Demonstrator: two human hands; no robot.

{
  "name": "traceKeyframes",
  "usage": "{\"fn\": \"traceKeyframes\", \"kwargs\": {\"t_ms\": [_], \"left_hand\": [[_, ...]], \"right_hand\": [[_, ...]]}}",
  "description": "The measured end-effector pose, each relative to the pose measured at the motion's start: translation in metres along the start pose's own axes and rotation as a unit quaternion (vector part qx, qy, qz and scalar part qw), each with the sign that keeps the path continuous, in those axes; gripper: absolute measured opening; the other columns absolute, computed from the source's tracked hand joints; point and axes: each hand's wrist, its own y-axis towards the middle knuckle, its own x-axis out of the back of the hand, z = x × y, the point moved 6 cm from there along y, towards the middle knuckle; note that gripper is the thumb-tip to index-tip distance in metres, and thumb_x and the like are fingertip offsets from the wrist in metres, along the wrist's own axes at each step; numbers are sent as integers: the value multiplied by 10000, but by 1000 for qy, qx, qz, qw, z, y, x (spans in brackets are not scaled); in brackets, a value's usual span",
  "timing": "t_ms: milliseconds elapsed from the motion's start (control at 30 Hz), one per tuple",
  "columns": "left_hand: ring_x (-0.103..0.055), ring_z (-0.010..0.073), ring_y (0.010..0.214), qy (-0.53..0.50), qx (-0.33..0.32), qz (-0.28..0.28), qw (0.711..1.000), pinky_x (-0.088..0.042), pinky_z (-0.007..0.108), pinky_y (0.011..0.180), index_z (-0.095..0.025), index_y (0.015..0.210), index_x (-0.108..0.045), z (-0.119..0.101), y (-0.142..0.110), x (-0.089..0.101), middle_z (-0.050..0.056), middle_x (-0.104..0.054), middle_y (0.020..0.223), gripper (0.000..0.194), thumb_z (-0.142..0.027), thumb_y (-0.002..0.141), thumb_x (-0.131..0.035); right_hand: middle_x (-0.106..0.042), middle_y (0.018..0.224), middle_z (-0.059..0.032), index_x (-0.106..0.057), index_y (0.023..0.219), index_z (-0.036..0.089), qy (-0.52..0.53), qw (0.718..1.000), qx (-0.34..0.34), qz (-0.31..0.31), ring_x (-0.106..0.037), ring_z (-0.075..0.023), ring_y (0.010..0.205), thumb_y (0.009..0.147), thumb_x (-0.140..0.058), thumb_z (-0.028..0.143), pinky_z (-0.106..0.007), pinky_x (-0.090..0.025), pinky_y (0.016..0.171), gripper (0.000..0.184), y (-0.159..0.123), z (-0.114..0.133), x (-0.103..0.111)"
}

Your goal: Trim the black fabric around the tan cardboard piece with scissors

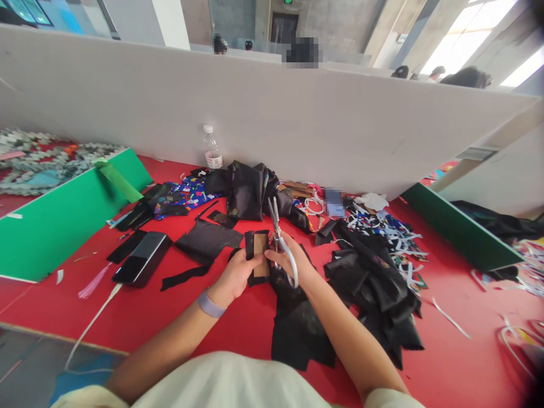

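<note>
My left hand (238,273) pinches a small brown cardboard piece (260,249) with black fabric along its edges. My right hand (294,262) holds a pair of scissors (292,258) with white handles, the blades pointing up and away from me. Its fingers are also close to the right edge of the cardboard piece; whether they touch it I cannot tell. Under my right wrist lies a black fabric piece (300,334). Left of my hands is a flat black cloth piece (206,241) with a narrow strip beside it.
A black power bank-like device (142,258) with a white cable lies at left. Black fabric (378,272) is heaped at right near blue patterned scraps (382,226). A plastic bottle (212,148) stands by the white partition (263,113). Green dividers (63,226) flank the red table (238,345).
</note>
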Motion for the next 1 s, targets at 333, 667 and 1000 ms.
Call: {"fn": "traceKeyframes", "kwargs": {"t_ms": [333,667,1000], "left_hand": [[-680,251,971,-45,21,-9,999,-538,306,785,-197,987,-693,0,-2,-2,76,-738,962,258,-186,729,-700],[-680,249,973,-39,35,-13,999,-538,297,784,-210,981,-683,-4,-7,-5,75,-733,962,218,-177,769,-643],[-674,258,977,-23,18,8,1000,-540,321,800,-206,1071,-657,-13,-11,-4,72,-727,1028,346,-269,735,-708]], "right_hand": [[-479,653,59,-543,849,212,57,996,-18,-61,-445,-115,578,657,-678,289,-253,-364,573,247,-1,2,6],[-482,673,62,-549,870,216,90,994,-24,-58,-449,-104,587,662,-680,257,-239,-362,566,249,-5,3,3],[-434,632,80,-544,918,221,158,984,-58,-50,-380,-85,530,648,-680,252,-226,-288,508,304,-5,2,8]]}}
